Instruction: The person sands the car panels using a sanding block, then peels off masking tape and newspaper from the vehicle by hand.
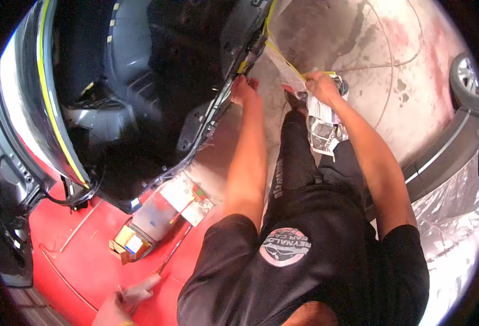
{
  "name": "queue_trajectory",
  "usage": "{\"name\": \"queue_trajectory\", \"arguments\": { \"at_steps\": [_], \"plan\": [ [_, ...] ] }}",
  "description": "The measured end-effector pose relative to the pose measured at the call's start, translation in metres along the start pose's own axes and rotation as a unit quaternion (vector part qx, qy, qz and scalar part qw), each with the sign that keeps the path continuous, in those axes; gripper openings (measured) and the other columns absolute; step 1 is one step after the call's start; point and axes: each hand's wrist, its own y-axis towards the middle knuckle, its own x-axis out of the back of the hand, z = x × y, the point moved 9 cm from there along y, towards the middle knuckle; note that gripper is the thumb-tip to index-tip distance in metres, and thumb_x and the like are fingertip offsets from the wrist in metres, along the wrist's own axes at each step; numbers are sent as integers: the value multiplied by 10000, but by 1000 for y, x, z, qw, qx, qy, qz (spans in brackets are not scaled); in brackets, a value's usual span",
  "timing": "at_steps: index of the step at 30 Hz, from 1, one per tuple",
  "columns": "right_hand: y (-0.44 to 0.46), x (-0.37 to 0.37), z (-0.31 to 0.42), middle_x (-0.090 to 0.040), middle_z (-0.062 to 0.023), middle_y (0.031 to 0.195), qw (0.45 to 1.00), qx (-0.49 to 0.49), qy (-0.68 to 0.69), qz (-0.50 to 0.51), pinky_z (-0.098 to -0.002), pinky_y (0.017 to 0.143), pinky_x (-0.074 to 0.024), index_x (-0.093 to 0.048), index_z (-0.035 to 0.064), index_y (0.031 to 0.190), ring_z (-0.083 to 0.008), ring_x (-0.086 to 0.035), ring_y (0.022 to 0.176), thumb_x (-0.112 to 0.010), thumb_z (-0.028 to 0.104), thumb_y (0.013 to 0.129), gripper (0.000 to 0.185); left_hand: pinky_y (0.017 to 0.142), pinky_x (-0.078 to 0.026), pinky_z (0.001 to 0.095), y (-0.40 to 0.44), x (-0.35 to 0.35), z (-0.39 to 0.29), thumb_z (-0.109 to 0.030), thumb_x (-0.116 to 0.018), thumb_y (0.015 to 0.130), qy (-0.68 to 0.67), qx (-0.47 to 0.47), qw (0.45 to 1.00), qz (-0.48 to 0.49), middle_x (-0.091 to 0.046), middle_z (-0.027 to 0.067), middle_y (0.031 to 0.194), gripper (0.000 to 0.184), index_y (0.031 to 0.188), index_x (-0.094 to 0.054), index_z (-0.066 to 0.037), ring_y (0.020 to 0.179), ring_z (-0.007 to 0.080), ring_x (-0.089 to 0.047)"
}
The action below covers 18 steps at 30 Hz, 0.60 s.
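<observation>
My left hand [244, 89] is at the edge of the dark car body [166, 60], fingers curled against the trim just below a short piece of yellow masking tape [242, 66]. What its fingertips grip, if anything, is hidden. My right hand [322, 87] is closed on a folded sheet of newspaper [326, 130] that hangs down in front of my legs. A paper strip edged with yellow tape [285, 62] runs from the car's edge to this hand.
At lower left, a blurred hand [136, 293] is over the red floor [179, 293]. A grey box-like container [152, 220] and an open carton [125, 244] lie near the car. A wheel [468, 81] and plastic sheeting [446, 244] are at right. A thin hose crosses the floor.
</observation>
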Motion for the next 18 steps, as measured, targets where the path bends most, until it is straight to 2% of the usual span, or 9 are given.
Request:
{"name": "queue_trajectory", "arguments": {
  "at_steps": [2, 5, 6, 9, 10, 12, 15, 18],
  "plan": [
    [-7, 2, 7, -671, -235, 1064, 999, -15, 27, 14, -437, 889, -489, -696, 20, 1082, -392, -631, 1019, -627, 201, 849, 304, 442, -525, 324, -11, -10, -8, 9, -633, 865, 17, -23, 999, -18, -620, 106, 816, 101, 965, -615, 11, 583, 226, -600],
    [-10, 6, 12, -684, -259, 981, 999, 17, 46, 1, -431, 859, -513, -712, 34, 1093, -405, -661, 955, -610, 209, 838, 325, 403, -470, 311, -16, -18, -11, 16, -633, 852, 4, -21, 998, -65, -614, 107, 771, 61, 911, -618, 10, 537, 211, -563],
    [-13, 10, 15, -685, -251, 975, 999, 29, 17, -34, -429, 847, -509, -711, 29, 1067, -406, -659, 949, -620, 207, 836, 306, 390, -450, 307, -16, -18, -8, 18, -631, 848, -7, -12, 996, -86, -613, 108, 757, 50, 896, -619, 9, 522, 206, -550],
    [-11, 6, 13, -686, -246, 968, 999, -19, 27, 30, -432, 838, -509, -709, 25, 1052, -404, -660, 940, -622, 209, 832, 299, 361, -412, 310, -10, -16, -1, 18, -622, 839, -72, 8, 991, -114, -617, 106, 734, 59, 897, -613, 14, 472, 201, -527],
    [-10, 7, 15, -688, -242, 960, 1000, 27, -1, 3, -427, 836, -509, -708, 23, 1042, -401, -660, 935, -626, 213, 826, 299, 359, -404, 306, -6, -18, -1, 9, -615, 839, -58, 5, 991, -119, -616, 105, 728, 52, 890, -607, 17, 462, 200, -524],
    [-7, 4, 11, -688, -243, 960, 999, 14, 28, 13, -427, 834, -511, -712, 26, 1034, -401, -661, 932, -629, 213, 819, 296, 355, -388, 298, -6, -19, 0, -8, -601, 841, -22, 1, 992, -128, -616, 104, 714, 46, 876, -595, 21, 442, 198, -517],
    [-4, 0, 6, -693, -237, 952, 999, 4, 45, 25, -421, 824, -514, -717, 24, 1022, -393, -669, 920, -633, 213, 819, 290, 351, -376, 315, -8, -24, -1, -50, -605, 853, -64, -27, 990, -126, -607, 98, 687, 83, 849, -577, 28, 413, 197, -514],
    [2, -4, -7, -703, -229, 940, 996, -27, 86, 27, -410, 810, -517, -715, 5, 1027, -372, -682, 898, -635, 228, 829, 309, 379, -413, 339, -12, -35, 5, -87, -604, 865, 119, -85, 989, 27, -599, 88, 721, 108, 840, -572, 13, 458, 203, -546]
  ]
}}
